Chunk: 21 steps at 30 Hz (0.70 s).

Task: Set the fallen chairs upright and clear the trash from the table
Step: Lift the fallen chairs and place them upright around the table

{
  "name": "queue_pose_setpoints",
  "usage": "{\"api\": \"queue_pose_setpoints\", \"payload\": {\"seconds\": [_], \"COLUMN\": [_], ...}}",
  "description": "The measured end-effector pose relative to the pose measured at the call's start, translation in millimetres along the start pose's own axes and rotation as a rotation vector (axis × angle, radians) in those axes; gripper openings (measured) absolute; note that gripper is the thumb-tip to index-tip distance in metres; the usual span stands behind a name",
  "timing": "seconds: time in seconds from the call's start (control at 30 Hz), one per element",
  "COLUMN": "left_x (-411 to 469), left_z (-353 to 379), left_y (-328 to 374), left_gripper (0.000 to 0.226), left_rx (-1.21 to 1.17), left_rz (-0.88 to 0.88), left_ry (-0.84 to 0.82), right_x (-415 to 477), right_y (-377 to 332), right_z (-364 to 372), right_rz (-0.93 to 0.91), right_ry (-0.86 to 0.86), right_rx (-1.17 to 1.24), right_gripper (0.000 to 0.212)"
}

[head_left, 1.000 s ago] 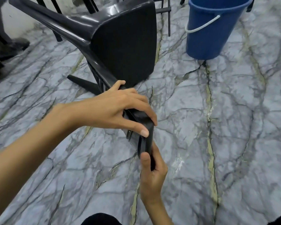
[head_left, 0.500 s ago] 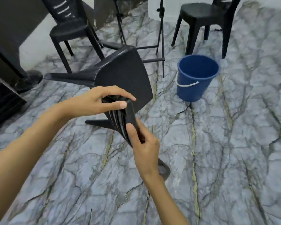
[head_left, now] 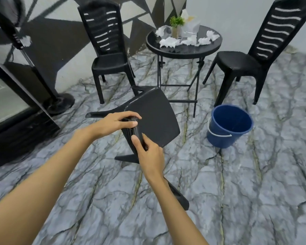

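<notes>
From the head view, the tipped black chair (head_left: 155,119) hangs tilted over the marble floor (head_left: 254,191), in front of the round counter (head_left: 184,52) and left of the blue bucket (head_left: 228,128). The left hand (head_left: 117,123) has its fingers (head_left: 131,114) curled over the chair's edge, thumb beneath. Just below it, the right hand (head_left: 148,156) grips the same edge. Crumpled white paper (head_left: 168,41) lies scattered on the counter. Two black chairs (head_left: 109,62) stand upright, one on either side of it.
</notes>
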<state>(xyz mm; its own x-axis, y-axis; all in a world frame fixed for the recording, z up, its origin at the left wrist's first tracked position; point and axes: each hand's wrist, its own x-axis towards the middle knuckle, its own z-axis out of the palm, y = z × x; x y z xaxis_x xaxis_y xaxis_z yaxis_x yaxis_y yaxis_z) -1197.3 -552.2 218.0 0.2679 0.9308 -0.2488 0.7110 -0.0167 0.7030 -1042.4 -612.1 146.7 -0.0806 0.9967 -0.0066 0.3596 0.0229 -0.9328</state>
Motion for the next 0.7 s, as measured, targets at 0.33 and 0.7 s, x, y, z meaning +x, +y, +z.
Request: {"api": "queue_pose_setpoints", "payload": {"seconds": [0.33,0.7], "left_x": [30.9,79.8], "left_z": [-108.0,-250.4], "left_y": [-41.9,-111.7], "left_gripper": [0.034,0.044], "left_rx": [0.05,-0.089], "left_rz": [0.045,0.062], "left_ry": [-0.023,0.059], "right_x": [85.7,203.9], "right_y": [-79.7,-183.6], "right_z": [48.1,137.5], "right_rz": [-0.114,-0.06], "right_ry": [-0.006,-0.045], "right_rx": [-0.249,-0.356], "right_gripper": [0.052,0.056]}}
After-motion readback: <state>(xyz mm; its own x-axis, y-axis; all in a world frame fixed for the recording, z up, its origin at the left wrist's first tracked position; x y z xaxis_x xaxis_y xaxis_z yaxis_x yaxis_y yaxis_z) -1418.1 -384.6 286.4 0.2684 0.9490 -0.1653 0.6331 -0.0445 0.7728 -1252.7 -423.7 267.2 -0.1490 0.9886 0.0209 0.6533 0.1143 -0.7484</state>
